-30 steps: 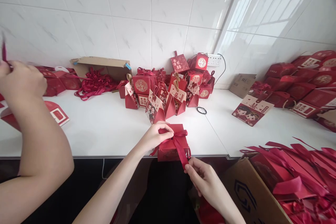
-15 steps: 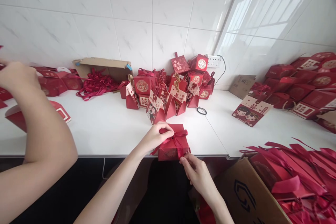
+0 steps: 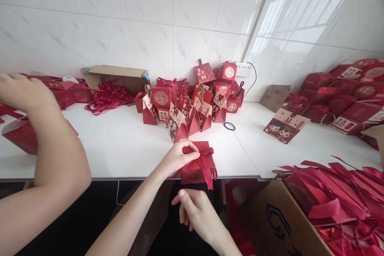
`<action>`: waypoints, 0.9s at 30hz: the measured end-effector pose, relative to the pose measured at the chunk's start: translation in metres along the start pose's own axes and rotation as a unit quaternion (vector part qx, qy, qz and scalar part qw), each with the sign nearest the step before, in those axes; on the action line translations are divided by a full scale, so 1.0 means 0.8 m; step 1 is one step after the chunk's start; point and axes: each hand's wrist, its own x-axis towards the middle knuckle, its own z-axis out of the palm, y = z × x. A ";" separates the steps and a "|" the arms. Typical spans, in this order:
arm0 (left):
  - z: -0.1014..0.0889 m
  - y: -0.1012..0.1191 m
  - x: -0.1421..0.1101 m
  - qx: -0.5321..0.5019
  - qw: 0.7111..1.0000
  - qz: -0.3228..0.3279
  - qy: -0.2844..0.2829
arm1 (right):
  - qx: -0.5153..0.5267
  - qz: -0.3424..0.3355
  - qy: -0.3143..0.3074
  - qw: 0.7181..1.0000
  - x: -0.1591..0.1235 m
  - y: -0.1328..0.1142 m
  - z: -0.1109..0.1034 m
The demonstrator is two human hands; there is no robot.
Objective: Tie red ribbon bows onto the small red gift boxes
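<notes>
A small red gift box (image 3: 194, 171) sits at the front edge of the white table (image 3: 120, 144), with a red ribbon (image 3: 205, 163) tied across its top and one tail hanging over the front. My left hand (image 3: 177, 156) pinches the ribbon's knot on top of the box. My right hand (image 3: 196, 212) hangs below the table edge, just under the ribbon tail, fingers loosely apart and holding nothing.
A co-worker's arm and hand (image 3: 24, 92) reach over red boxes at the far left. Finished red boxes (image 3: 192, 104) are heaped against the wall. A cardboard box (image 3: 279, 220) of red ribbons (image 3: 339, 192) stands at my lower right; more red boxes (image 3: 354, 96) sit far right.
My right hand has let go of the ribbon tail and dropped below the table edge. My left hand stays on the knot. The co-worker's hand has lowered towards the table.
</notes>
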 end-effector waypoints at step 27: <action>0.012 -0.025 -0.021 -0.083 0.983 -0.042 0.157 | -0.082 -0.059 0.275 0.956 0.050 -0.034 -0.129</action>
